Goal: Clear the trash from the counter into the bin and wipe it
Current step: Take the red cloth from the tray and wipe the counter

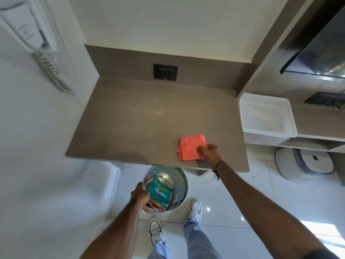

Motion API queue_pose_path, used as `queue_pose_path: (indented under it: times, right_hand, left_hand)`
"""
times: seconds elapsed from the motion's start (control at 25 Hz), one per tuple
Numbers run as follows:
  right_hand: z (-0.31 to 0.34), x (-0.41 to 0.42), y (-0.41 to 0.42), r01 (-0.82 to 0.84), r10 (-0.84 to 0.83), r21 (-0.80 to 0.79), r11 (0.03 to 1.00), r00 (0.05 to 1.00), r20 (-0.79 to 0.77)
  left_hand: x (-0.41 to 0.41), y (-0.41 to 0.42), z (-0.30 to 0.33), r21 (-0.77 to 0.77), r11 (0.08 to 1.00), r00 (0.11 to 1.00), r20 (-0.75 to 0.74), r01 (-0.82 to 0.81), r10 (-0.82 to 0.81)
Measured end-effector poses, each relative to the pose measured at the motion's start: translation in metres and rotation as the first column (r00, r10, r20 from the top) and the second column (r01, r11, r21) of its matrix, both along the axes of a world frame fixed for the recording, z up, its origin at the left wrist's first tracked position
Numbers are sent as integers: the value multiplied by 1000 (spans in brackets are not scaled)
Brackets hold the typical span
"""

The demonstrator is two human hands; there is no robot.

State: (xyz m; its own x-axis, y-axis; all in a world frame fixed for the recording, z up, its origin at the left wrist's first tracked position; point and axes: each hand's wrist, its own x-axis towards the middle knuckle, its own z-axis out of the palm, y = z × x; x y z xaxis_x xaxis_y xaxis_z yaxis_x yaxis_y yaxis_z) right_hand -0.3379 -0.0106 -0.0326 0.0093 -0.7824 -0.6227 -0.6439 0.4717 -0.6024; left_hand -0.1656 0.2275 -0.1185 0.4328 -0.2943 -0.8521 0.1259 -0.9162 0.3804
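The left hand (139, 198) grips the rim of the perforated metal bin (166, 189), the teal snack wrapper (160, 195) already inside. The right hand (210, 152) pinches the folded red cloth (190, 147) on the bench (140, 118); press it flat and sweep in overlapping passes toward the front edge

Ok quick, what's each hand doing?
Left hand: closed on the bin rim.
Right hand: closed on the pink cloth.
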Motion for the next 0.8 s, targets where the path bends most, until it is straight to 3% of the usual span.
queue_pose_path:
  times: [0.08,0.16,0.24,0.32,0.4,0.52,0.8]
  right_hand:
    - [2,-17,8,-24,-15,-189,982,979,-202]
    - [-1,-33,28,29,-108,-368,929,975,-195]
    - [-23,-47,59,6,-102,-435,901,974,-200]
    - [-51,-58,94,-100,8,-345,933,966,-259]
    - [-86,-60,113,-184,143,-131,974,952,-272]
    - [-147,-53,121,-139,167,182,973,974,-151]
    - [-333,-49,112,-84,144,227,970,954,-262]
  left_hand:
    - [-3,-3,0,3,1000,1000,-2,9,-9]
    - [-7,-7,-1,-5,1000,1000,-17,3,-3]
    - [-11,-11,-4,-14,1000,1000,-29,2,-3]
    - [-16,-14,-12,-34,999,999,-48,-5,4]
    - [-21,-18,-29,-31,999,997,-79,-20,17]
    - [-23,-24,-73,-23,1000,993,-115,-15,13]
    - [-30,-42,-248,-9,1000,997,-76,12,-13]
